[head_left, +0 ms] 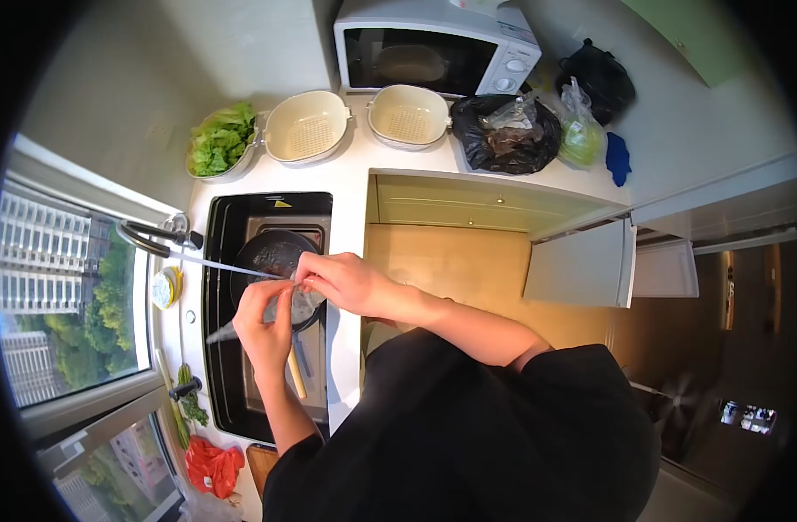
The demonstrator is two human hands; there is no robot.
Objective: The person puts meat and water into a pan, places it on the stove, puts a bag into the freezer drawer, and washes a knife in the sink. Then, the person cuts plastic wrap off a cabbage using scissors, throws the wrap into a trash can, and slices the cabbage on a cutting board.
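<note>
Over the black sink (214, 365), my left hand (263, 322) and my right hand (342, 283) meet, fingers pinched together. Between them is a thin piece of clear plastic (305, 306), which looks like film or a small bag; its exact kind is hard to make out. A see-through strip also sticks out left of my left hand. Below lies a round black pan (272, 248) with a wet surface, partly hidden by my hands. A stream of water runs from the black faucet (142, 237) toward my fingers. A wooden handle (296, 374) rests in the sink beside a dark one.
Along the back counter stand a basket of lettuce (223, 139), two cream colanders (307, 126), a black bag-lined container (506, 161) and a microwave (420, 61). Left of the sink are a yellow-rimmed roll (166, 287), green stalks (179, 418) and a red plastic bag (213, 465).
</note>
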